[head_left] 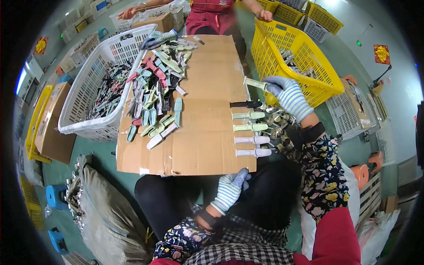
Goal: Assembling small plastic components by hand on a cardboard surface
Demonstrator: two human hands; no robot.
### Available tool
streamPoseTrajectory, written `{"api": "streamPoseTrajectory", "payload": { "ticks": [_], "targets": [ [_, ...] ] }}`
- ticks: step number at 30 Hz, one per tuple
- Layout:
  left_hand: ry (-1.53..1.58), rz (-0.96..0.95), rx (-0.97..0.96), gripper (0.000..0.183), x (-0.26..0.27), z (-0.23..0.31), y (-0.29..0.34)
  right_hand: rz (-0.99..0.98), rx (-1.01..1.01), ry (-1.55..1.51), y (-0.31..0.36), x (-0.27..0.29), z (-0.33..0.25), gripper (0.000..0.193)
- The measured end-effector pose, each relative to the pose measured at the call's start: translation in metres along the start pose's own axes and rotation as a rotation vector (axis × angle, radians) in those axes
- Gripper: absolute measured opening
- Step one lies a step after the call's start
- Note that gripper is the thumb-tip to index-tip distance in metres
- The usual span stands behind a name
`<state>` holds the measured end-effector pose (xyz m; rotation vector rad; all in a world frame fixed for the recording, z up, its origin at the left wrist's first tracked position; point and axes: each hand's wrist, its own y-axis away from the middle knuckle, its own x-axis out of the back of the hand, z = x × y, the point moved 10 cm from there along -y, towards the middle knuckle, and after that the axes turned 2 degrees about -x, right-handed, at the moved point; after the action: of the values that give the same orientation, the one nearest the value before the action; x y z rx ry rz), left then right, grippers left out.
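My right hand [288, 96], in a striped knit glove with grey fingertips, is closed on a pale green plastic handle [255, 84] at the right edge of a cardboard sheet [207, 132]. Below it along that edge lies a row of similar pieces: a black handle [245, 104], pale green handles [248, 127] and lilac handles [253, 153]. My left hand [229, 187], gloved alike, is at the cardboard's front edge above my lap. Its fingers are bent together; what they hold, if anything, cannot be made out. A heap of mixed-colour handles [154, 88] covers the cardboard's left part.
A white basket [73, 117] of small pieces stands left, a yellow basket [327, 73] at the far right. Shiny metal parts [282, 128] lie beside the cardboard's right edge. A sack [110, 212] stands lower left. Another person [211, 17] sits across.
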<state>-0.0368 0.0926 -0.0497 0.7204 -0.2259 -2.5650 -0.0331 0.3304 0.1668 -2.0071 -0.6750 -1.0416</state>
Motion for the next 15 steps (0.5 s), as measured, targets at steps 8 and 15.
{"api": "streamPoseTrajectory", "payload": {
  "ticks": [8, 15],
  "targets": [
    [-0.114, 0.014, 0.088, 0.026, 0.000, 0.004, 0.004, -0.016, -0.503, -0.703, -0.002, -0.086, 0.108, 0.024],
    [-0.015, 0.038, 0.108, 0.017, 0.002, -0.003, 0.002, -0.117, -0.544, -0.713, -0.015, -0.110, 0.112, 0.026]
  ]
}}
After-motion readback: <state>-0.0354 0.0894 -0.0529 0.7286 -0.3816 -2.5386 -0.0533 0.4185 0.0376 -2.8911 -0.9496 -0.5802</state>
